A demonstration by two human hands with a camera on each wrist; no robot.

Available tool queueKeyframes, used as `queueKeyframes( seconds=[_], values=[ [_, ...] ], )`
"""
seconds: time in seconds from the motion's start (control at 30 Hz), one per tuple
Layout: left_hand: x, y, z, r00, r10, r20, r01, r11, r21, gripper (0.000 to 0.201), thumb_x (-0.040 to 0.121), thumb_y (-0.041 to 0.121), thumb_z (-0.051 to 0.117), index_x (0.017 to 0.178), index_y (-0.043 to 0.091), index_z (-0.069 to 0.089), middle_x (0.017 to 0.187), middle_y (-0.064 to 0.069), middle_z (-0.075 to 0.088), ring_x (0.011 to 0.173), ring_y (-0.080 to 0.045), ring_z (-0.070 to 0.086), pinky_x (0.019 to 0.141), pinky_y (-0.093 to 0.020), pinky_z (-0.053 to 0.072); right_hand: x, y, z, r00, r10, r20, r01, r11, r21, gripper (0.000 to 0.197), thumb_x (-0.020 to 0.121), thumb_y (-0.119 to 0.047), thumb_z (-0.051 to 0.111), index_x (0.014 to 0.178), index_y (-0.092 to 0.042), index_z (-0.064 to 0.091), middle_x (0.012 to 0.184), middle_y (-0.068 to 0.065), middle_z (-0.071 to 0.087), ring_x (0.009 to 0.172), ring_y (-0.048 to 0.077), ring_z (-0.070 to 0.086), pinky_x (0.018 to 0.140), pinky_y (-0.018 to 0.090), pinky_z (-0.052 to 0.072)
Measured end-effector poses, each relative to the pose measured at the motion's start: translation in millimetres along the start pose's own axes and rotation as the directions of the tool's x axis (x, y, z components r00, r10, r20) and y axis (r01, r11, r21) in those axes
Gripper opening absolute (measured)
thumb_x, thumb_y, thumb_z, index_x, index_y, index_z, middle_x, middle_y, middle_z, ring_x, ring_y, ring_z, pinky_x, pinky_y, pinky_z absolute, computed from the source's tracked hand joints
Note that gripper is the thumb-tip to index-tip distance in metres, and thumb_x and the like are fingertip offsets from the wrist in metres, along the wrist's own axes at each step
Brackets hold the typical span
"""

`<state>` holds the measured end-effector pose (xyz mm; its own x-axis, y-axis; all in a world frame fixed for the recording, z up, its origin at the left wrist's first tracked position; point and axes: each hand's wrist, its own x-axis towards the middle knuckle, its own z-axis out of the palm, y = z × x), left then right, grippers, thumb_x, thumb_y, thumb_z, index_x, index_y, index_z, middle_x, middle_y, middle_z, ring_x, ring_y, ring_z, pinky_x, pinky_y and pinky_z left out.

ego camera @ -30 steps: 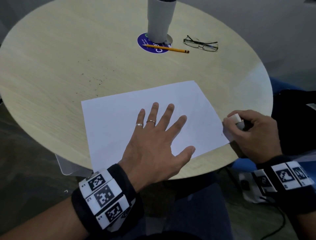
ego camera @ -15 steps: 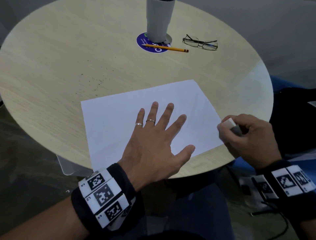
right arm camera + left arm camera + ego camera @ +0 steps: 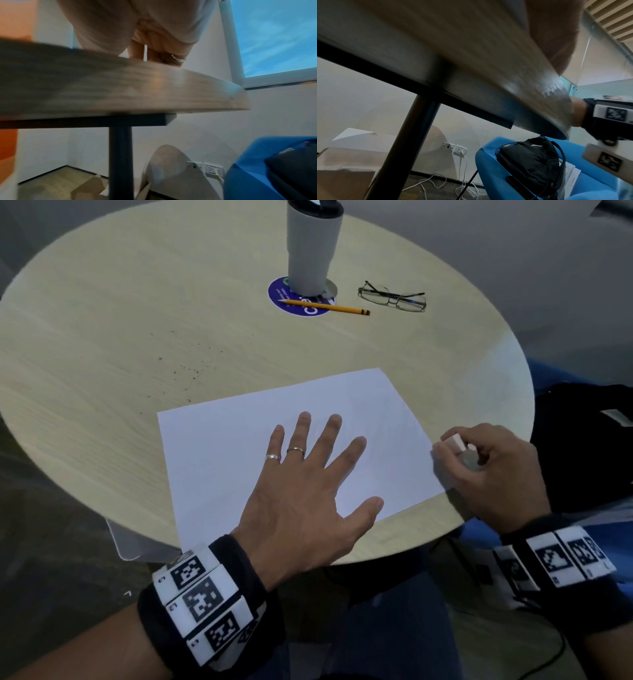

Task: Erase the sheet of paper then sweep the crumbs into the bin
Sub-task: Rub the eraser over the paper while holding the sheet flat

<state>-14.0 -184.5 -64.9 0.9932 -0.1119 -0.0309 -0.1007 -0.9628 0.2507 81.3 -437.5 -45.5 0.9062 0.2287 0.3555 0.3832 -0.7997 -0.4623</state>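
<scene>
Now the erasing step looks underway: the left hand [image 3: 301,491] lies flat, its fingers straight and spread, pinning the paper [image 3: 239,453] on the bench [image 3: 137,337]. The right hand [image 3: 489,470] pinches the eraser [image 3: 455,442] at the paper's right edge. Next, likely, firm strokes inward. Crumbs [image 3: 191,369] lie beyond the paper's far left corner. Pencil marks are too faint to see; the bin isn't clearly identifiable.

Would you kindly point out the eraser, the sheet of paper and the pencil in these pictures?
eraser [image 3: 454,441], head view, on its white end showing between the right hand's fingertips.
sheet of paper [image 3: 219,446], head view, on its bare left part.
pencil [image 3: 329,307], head view, on the middle of its yellow shaft.
</scene>
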Motion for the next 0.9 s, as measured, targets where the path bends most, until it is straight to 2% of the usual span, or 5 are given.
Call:
queueKeyframes(
  seconds=[0.27, 0.43, 0.57, 0.73, 0.9],
  values=[
    [0.2, -0.2, 0.2, 1.0, -0.001, 0.004, 0.001, 1.0, 0.006, 0.081, 0.095, 0.082, 0.016, 0.166, 0.044, 0.002, 0.175, 0.005, -0.015, 0.16, -0.027, -0.02, 0.128, -0.056, -0.005, -2.2, 6.3, 3.8, 0.999, -0.005, 0.032, 0.005, 1.0, -0.013, 0.017, 0.092, -0.026, 0.076, 0.077, -0.021, 0.071, 0.076, -0.002, 0.067, 0.078, 0.027, 0.059, 0.073, 0.047, 0.053],
    [0.2, 0.7, -1.7, 1.0, 0.003, -0.001, -0.003, 1.0, -0.01, 0.081, 0.095, 0.082, 0.016, 0.166, 0.045, 0.001, 0.174, 0.006, -0.017, 0.16, -0.026, -0.022, 0.128, -0.055, -0.006, -29.9, -20.0, 6.3, 0.981, -0.166, 0.1, 0.168, 0.986, -0.008, 0.01, 0.088, -0.027, 0.072, 0.08, -0.02, 0.074, 0.076, -0.005, 0.066, 0.075, 0.024, 0.058, 0.071, 0.042, 0.049],
    [0.2, -0.3, -0.2, 1.0, 0.004, 0.008, -0.004, 1.0, 0.006, 0.081, 0.095, 0.082, 0.016, 0.166, 0.044, 0.002, 0.175, 0.005, -0.015, 0.16, -0.028, -0.02, 0.128, -0.056, -0.005, -11.1, 9.2, -2.7, 0.999, -0.007, 0.043, 0.008, 1.0, -0.014, 0.02, 0.09, -0.025, 0.077, 0.071, -0.025, 0.07, 0.073, -0.004, 0.066, 0.075, 0.025, 0.058, 0.071, 0.049, 0.053],
    [0.7, 1.2, -1.7, 1.0, 0.002, 0.003, -0.002, 1.0, 0.007, 0.082, 0.095, 0.082, 0.014, 0.166, 0.045, -0.001, 0.174, 0.006, -0.019, 0.159, -0.026, -0.023, 0.128, -0.055, -0.006, -29.7, -20.3, 2.1, 0.984, -0.149, 0.096, 0.146, 0.988, 0.042, 0.011, 0.087, -0.02, 0.078, 0.077, -0.021, 0.073, 0.074, -0.006, 0.065, 0.074, 0.025, 0.058, 0.068, 0.044, 0.051],
    [0.0, 0.2, -1.9, 1.0, 0.002, 0.013, -0.002, 1.0, 0.011, 0.081, 0.095, 0.082, 0.015, 0.166, 0.044, 0.001, 0.174, 0.006, -0.018, 0.16, -0.027, -0.021, 0.128, -0.055, -0.006, -9.7, 9.6, -6.2, 0.998, -0.004, 0.065, 0.004, 1.0, 0.0, 0.023, 0.086, -0.018, 0.081, 0.069, -0.028, 0.069, 0.075, -0.005, 0.068, 0.077, 0.024, 0.059, 0.073, 0.051, 0.053]
  ],
)
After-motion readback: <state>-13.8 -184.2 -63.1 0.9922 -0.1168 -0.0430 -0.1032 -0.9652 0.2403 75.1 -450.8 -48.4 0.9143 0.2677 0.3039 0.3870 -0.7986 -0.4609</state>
